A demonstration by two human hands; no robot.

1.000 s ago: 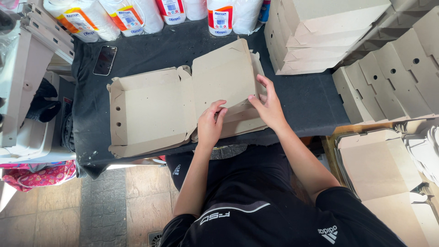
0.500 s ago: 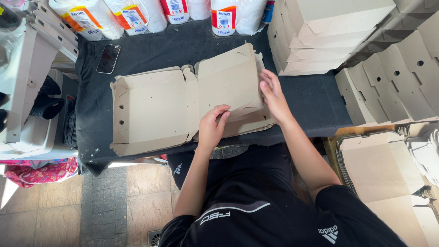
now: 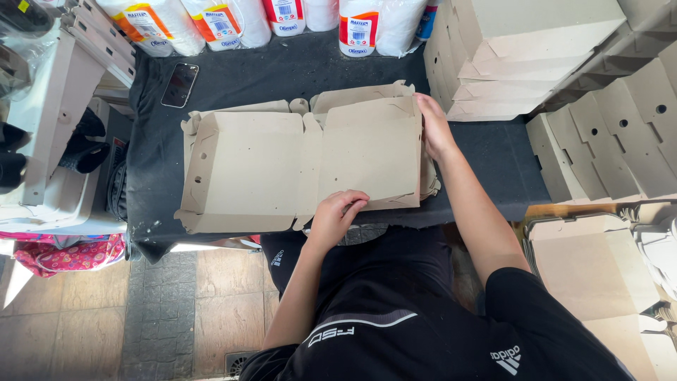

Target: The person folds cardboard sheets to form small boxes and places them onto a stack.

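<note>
Both hands grip a flat cardboard box [image 3: 310, 166] on black table [image 3: 493, 159]: left hand [image 3: 338, 212] at near edge, right hand [image 3: 434, 127] at far-rt corner; best pressed square along creases.

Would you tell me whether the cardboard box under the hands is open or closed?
Open: the cardboard box lies spread across the black table, both halves facing up, left hand and right hand on its right half.

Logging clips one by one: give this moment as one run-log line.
left hand: on near edge of cardboard box | right hand: on far-right edge | box: open flat on black table

White wrapped rolls [image 3: 211, 25] with red-orange labels; dark phone [image 3: 179, 85].
</note>
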